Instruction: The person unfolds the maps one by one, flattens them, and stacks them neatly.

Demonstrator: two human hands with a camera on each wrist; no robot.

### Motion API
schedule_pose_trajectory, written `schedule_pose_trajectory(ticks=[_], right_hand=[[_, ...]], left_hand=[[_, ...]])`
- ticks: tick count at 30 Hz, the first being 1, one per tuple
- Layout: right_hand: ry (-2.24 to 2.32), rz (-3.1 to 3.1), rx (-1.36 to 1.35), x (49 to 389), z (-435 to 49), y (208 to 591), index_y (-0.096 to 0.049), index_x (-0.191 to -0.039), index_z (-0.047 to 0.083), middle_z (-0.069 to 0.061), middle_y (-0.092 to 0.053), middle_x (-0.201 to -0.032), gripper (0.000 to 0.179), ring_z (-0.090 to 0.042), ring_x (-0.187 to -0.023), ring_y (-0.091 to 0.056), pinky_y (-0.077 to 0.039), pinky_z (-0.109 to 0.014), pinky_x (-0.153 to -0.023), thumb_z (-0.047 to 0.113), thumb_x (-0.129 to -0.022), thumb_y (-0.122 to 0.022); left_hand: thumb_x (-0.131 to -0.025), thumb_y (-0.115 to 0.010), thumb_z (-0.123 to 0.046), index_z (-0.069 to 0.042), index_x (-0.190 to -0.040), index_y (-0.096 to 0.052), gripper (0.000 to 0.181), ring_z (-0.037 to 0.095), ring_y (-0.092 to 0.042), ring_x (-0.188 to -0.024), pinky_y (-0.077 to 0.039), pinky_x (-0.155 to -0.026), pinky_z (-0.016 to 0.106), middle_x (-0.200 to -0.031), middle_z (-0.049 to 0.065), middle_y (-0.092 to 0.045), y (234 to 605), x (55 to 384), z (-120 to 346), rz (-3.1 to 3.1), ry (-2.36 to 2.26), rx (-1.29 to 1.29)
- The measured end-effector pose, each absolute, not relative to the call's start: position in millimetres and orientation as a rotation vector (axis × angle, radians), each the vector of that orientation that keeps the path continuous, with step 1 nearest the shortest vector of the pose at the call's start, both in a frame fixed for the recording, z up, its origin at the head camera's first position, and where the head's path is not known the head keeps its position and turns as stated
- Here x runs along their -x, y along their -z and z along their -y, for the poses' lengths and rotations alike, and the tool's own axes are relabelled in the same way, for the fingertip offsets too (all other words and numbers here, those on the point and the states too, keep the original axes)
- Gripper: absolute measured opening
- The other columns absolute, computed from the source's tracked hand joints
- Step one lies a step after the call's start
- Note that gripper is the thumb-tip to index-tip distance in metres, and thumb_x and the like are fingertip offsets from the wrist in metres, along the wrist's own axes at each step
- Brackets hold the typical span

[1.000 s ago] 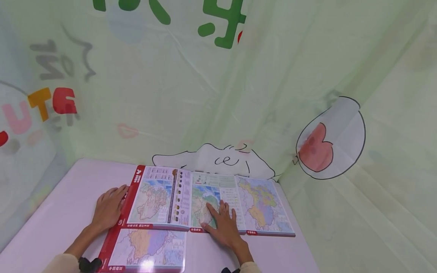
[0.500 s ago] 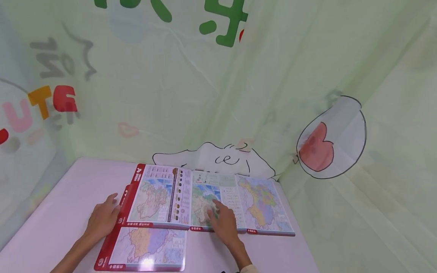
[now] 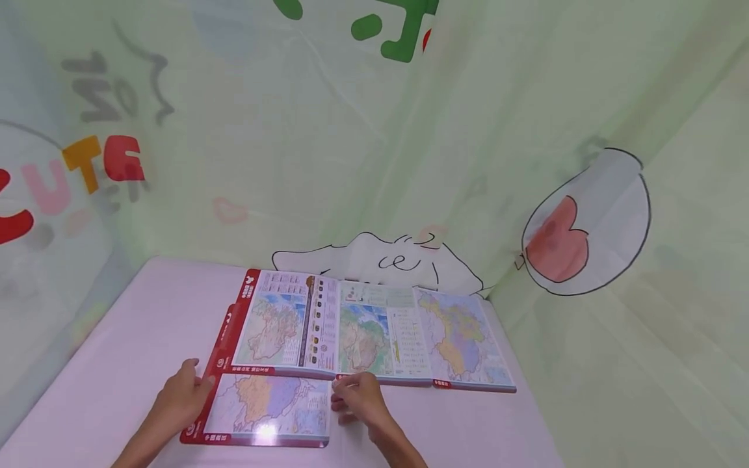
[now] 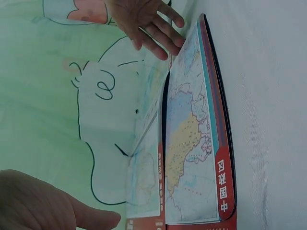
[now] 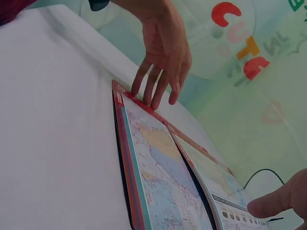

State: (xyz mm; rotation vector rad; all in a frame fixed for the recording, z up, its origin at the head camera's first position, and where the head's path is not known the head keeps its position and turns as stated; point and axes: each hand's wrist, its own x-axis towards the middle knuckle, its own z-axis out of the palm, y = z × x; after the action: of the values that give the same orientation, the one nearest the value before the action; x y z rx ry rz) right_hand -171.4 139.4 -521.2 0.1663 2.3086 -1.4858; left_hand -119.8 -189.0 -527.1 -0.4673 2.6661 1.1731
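A map board (image 3: 266, 403) with a red left margin and an orange-and-purple map lies flat at the front left; its edge looks layered. Beside that red margin is my left hand (image 3: 181, 396), its fingers partly extended; in the right wrist view the left hand's fingertips (image 5: 156, 103) reach the red edge. My right hand (image 3: 364, 400) is by the board's right end, fingers loosely bent, and in the left wrist view its fingers (image 4: 160, 36) are spread near that end. Whether they touch it, I cannot tell. Neither hand visibly grips anything.
Behind stand more map boards in a row: a red-margined one (image 3: 287, 325), a green relief map (image 3: 363, 338) and a colourful map (image 3: 462, 344). They lie on a pale pinkish table (image 3: 175, 305). A light green printed curtain (image 3: 292, 162) encloses the back and sides.
My right hand has left the green relief map and moved toward the front board's right end. My left hand has slid nearer along the red margin. The head view has tilted slightly.
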Motion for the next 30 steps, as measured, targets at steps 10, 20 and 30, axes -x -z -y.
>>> schedule_pose_trajectory(ticks=[10,20,30], right_hand=[[1.572,-2.006,-0.317,160.4,-135.2,508.3,-0.064,-0.118,-0.003,-0.016,-0.076,-0.115,0.032,-0.028,-0.106,-0.074,-0.057,-0.042,-0.086,0.023,-0.100,-0.073],[1.628,-1.929,-0.427,167.9,-133.8,510.8,-0.066,-0.110,0.007,-0.006,-0.072,-0.104,0.023,-0.020,-0.096,-0.066,-0.047,-0.039,-0.084,0.022,-0.097,-0.077],[1.672,-2.105,-0.234,171.8,-127.5,514.3,-0.065,-0.100,0.002,-0.001,-0.069,-0.081,0.008,-0.012,-0.069,-0.065,-0.061,-0.028,-0.063,0.009,-0.099,-0.069]], left_hand=[[-0.101,-0.068,-0.017,0.025,-0.147,-0.034,0.072,0.054,-0.069,-0.111,-0.064,-0.093,0.063,-0.126,0.044,-0.061,543.8,123.7,197.5,-2.585,-1.207,0.607],[-0.103,-0.066,-0.008,0.025,-0.133,-0.053,0.047,0.035,-0.070,-0.097,-0.064,-0.092,0.053,-0.115,0.037,-0.068,540.9,124.8,199.8,-2.562,-1.279,0.614],[-0.101,-0.071,-0.009,0.022,-0.128,-0.063,0.042,0.029,-0.072,-0.091,-0.066,-0.088,0.050,-0.110,0.033,-0.073,538.2,125.6,198.1,-2.635,-1.320,0.615]])
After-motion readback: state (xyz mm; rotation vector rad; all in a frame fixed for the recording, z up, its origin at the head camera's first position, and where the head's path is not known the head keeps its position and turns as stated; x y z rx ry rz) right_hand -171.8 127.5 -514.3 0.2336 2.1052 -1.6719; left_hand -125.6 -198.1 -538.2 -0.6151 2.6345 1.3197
